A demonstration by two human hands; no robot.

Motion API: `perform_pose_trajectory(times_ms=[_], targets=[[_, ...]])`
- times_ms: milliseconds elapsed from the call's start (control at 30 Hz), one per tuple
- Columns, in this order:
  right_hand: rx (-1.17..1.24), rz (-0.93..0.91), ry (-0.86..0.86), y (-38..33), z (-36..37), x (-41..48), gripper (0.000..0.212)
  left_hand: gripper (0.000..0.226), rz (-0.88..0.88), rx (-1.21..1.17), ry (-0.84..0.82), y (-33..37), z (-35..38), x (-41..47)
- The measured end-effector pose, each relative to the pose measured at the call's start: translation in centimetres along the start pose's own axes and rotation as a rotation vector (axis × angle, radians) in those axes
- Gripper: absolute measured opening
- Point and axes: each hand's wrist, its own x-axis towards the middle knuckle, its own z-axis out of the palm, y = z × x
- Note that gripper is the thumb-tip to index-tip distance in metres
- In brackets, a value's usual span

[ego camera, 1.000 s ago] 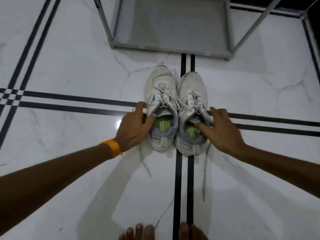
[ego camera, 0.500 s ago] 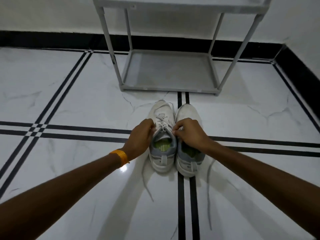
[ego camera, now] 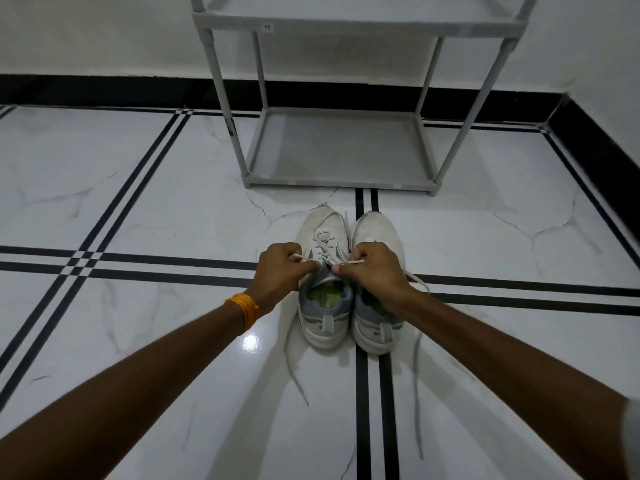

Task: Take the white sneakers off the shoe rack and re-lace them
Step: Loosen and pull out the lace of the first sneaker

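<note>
Two white sneakers (ego camera: 349, 282) on the floor; two hands (ego camera: 332, 268), each pinching one lace end (ego camera: 355, 262).

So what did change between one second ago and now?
Both hands left the shoe collars. The left hand and right hand now each pinch a lace end of the left sneaker, pulling outward. The right sneaker and shoe rack stayed in place.

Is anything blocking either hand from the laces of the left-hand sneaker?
Nothing visible. The left hand and right hand already pinch the lace ends over the left-hand sneaker. The right forearm crosses over the other sneaker, but it doesn't obstruct the work.
</note>
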Motion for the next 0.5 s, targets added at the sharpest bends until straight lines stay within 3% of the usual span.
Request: perform_pose_trajectory(times_ms=[200, 500], targets=[[0.01, 0.036, 0.105, 0.7, 0.6, -0.1, 0.048, 0.036, 0.0, 0.031, 0.057, -0.9, 0.5, 0.2], [-0.083, 0.001, 0.145, 0.7, 0.9, -0.5, 0.045, 0.043, 0.035, 0.056, 0.098, -1.2, 0.5, -0.1]])
